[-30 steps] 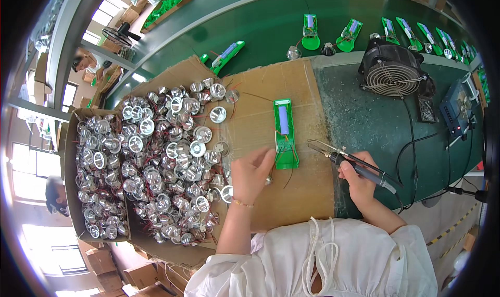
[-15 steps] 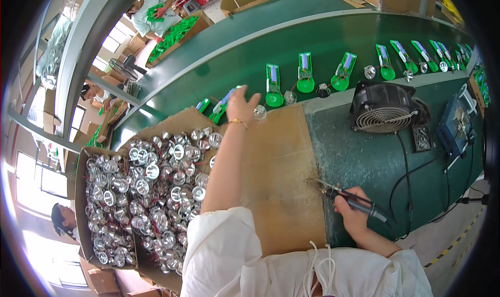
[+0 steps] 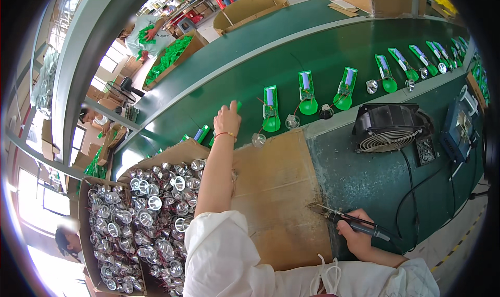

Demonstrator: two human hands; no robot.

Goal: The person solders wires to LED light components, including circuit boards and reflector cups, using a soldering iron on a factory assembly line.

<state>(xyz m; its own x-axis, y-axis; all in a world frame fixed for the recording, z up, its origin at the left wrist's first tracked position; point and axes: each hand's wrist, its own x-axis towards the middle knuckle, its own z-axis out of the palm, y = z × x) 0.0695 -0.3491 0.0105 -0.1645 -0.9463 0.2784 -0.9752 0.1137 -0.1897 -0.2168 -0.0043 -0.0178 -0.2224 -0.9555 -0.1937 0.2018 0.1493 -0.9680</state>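
Out over the far green bench, my left hand (image 3: 227, 121) has its fingers curled down on a green plastic housing, mostly hidden beneath it; a green end shows past the fingertips. Right of it stands a row of open green housings with blue-white cells, among them one housing (image 3: 271, 109) wired near a small silver lamp reflector (image 3: 259, 139). My right hand (image 3: 358, 234) grips a soldering iron (image 3: 359, 225) with a dark grey handle. Its metal tip points left over the brown board (image 3: 276, 193).
Cardboard boxes of silver reflectors (image 3: 154, 203) fill the left side. A black fan (image 3: 388, 126), a small tray of metal bits (image 3: 426, 152) and a blue soldering station (image 3: 459, 125) stand at right, cables trailing. Farther back, people work beside a box of green parts (image 3: 169, 60).
My left hand has moved slightly left and its spread fingers now curl over the housing. The view has shifted a little. The right hand keeps its grip on the iron.
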